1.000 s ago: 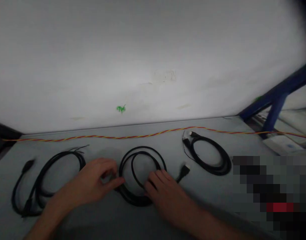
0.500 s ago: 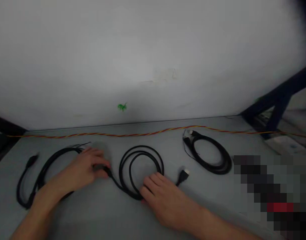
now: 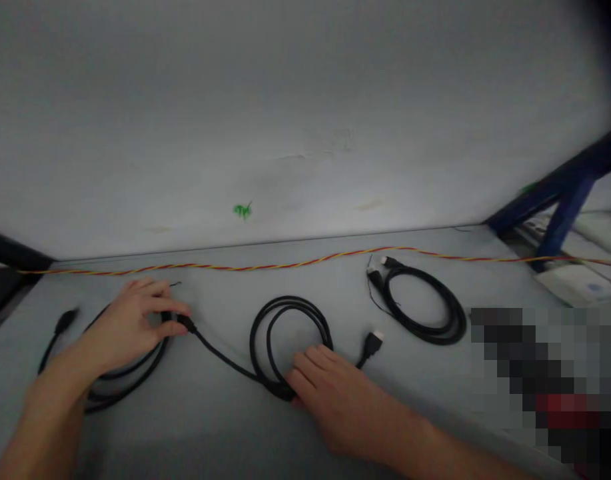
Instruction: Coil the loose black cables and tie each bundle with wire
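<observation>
My left hand (image 3: 140,320) pinches the plug at one end of a black HDMI cable (image 3: 258,327). From that plug the cable runs right into a loose coil on the grey table. My right hand (image 3: 325,387) is closed on the coil's lower right side, its fingertips partly hidden. The other plug (image 3: 372,344) sticks out beyond my right hand. Beneath my left hand and forearm lies another coiled black cable (image 3: 160,353), with one plug (image 3: 65,321) at the far left.
A third black cable (image 3: 452,310) lies coiled and tied on the right. A red and yellow twisted wire (image 3: 295,267) crosses the table (image 3: 225,433) along the white wall (image 3: 305,180). A dark blue frame (image 3: 565,213) stands at right; a blurred patch hides the lower right.
My left hand has moved left with the plug, drawing the cable end out straighter from the coil. My right hand has stayed on the coil, which sits slightly further right.
</observation>
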`<state>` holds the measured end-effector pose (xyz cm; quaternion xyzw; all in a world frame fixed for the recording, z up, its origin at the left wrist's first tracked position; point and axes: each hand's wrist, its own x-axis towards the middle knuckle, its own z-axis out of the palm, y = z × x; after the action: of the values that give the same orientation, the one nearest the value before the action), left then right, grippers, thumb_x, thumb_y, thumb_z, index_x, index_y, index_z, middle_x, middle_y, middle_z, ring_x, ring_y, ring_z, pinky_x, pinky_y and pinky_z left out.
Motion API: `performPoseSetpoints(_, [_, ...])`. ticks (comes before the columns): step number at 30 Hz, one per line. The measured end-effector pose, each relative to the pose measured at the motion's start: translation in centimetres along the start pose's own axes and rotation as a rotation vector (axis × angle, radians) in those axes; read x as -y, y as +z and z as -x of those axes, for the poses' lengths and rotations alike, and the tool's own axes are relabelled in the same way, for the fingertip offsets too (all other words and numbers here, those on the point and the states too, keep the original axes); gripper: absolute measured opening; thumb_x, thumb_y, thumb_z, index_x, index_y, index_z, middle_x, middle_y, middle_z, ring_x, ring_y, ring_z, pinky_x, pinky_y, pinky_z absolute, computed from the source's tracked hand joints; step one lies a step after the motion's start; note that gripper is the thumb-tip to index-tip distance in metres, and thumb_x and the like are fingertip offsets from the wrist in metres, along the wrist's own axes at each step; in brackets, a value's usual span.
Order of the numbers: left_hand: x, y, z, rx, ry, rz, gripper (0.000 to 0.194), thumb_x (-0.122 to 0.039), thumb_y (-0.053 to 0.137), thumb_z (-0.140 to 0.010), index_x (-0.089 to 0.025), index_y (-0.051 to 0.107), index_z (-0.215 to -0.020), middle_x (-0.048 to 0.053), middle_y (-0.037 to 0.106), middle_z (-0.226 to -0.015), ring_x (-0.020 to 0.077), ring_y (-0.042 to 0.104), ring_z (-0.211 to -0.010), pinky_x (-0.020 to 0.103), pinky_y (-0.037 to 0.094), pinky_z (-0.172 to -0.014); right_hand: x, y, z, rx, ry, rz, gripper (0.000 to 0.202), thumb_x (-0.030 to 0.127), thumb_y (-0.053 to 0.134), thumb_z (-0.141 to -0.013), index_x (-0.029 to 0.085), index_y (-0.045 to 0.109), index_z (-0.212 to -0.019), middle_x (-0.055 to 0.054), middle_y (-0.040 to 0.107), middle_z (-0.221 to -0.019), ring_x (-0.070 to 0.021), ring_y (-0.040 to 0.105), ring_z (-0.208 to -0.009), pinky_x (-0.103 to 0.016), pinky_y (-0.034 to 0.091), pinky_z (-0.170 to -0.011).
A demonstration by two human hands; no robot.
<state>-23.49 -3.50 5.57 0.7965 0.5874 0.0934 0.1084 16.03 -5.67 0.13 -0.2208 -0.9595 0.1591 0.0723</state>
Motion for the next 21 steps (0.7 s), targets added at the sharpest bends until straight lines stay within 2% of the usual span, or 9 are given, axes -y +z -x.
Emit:
performPoseSetpoints(2, [-2.1, 0.3, -0.4, 0.025, 0.047, -0.063, 0.019, -0.038, 0.075, -0.087, -0.033, 0.082, -0.104, 0.004, 0.067, -0.096, 0.0264, 0.058, -0.098, 0.043, 0.042, -0.095, -0.1, -0.1, 0.1, 0.013, -0.007, -0.004, 0.007, 0.014, 0.06, -0.095, 0.017, 0.06, -0.101, -0.006, 0.063, -0.102, -0.0242, 0.056, -0.097, -0.039, 0.046, -0.088])
performPoseSetpoints(5, [-6.5, 1.2, -0.8, 0.052, 0.157, -0.038, 0.024, -0.028, 0.065, -0.093, -0.034, 0.078, -0.113, 0.004, 0.068, -0.112, 0.0255, 0.058, -0.108, 0.042, 0.042, -0.099, -0.3, -0.1, 0.1, 0.02, -0.001, -0.005, 0.012, 0.013, 0.061, -0.092, 0.017, 0.06, -0.103, -0.007, 0.062, -0.104, -0.025, 0.056, -0.099, -0.04, 0.047, -0.09])
performPoseSetpoints(8, [-10.7, 2.7, -0.8, 0.143, 0.256, 0.056, 0.022, -0.025, 0.067, -0.095, -0.031, 0.074, -0.114, 0.002, 0.07, -0.107, 0.0218, 0.061, -0.102, 0.038, 0.044, -0.098, -0.7, -0.1, 0.1, -0.002, 0.028, 0.014, 0.014, 0.011, 0.062, -0.09, 0.018, 0.059, -0.102, -0.006, 0.061, -0.103, -0.0256, 0.055, -0.098, -0.04, 0.047, -0.088])
performPoseSetpoints(11, [-13.0, 4.3, -0.8, 0.145, 0.346, 0.085, 0.019, -0.019, 0.067, -0.095, -0.027, 0.074, -0.111, 0.0, 0.072, -0.097, 0.0201, 0.063, -0.091, 0.036, 0.045, -0.089, -1.1, 0.0, 0.0, -0.018, 0.036, 0.023, 0.012, 0.012, 0.062, -0.091, 0.018, 0.059, -0.101, -0.007, 0.061, -0.102, -0.0253, 0.055, -0.098, -0.04, 0.047, -0.088])
performPoseSetpoints(13, [-13.5, 4.8, -0.7, 0.136, 0.412, 0.105, 0.021, -0.012, 0.062, -0.096, -0.026, 0.074, -0.107, 0.0, 0.073, -0.091, 0.0193, 0.064, -0.086, 0.035, 0.045, -0.083, -1.3, -0.1, 0.0, -0.023, 0.042, 0.021, 0.009, 0.013, 0.061, -0.093, 0.018, 0.059, -0.101, -0.007, 0.061, -0.102, -0.025, 0.055, -0.097, -0.04, 0.047, -0.087])
performPoseSetpoints(15, [-13.2, 4.8, -0.6, 0.176, 0.434, 0.144, 0.024, -0.009, 0.058, -0.096, -0.026, 0.076, -0.099, -0.001, 0.071, -0.083, 0.0182, 0.063, -0.08, 0.034, 0.045, -0.079, -1.6, -0.2, 0.0, -0.012, 0.039, 0.019, 0.009, 0.014, 0.061, -0.094, 0.018, 0.059, -0.102, -0.006, 0.061, -0.103, -0.0247, 0.055, -0.097, -0.04, 0.047, -0.086])
performPoseSetpoints(18, [-11.8, 3.9, -0.3, 0.273, 0.337, 0.208, 0.027, -0.007, 0.063, -0.092, -0.026, 0.075, -0.078, -0.003, 0.066, -0.072, 0.0169, 0.063, -0.076, 0.032, 0.045, -0.078, -1.8, -0.4, 0.0, 0.001, 0.023, 0.017, 0.009, 0.016, 0.061, -0.095, 0.018, 0.06, -0.104, -0.007, 0.062, -0.104, -0.0249, 0.055, -0.098, -0.04, 0.047, -0.088])
performPoseSetpoints(21, [-10.1, 2.8, -0.2, 0.341, 0.225, 0.264, 0.027, -0.006, 0.068, -0.087, -0.028, 0.076, -0.072, -0.004, 0.067, -0.072, 0.0164, 0.065, -0.078, 0.029, 0.046, -0.079, -2.0, -0.4, 0.0, 0.016, 0.005, 0.006, 0.007, 0.016, 0.059, -0.097, 0.018, 0.061, -0.104, -0.006, 0.062, -0.103, -0.0243, 0.056, -0.097, -0.039, 0.047, -0.088])
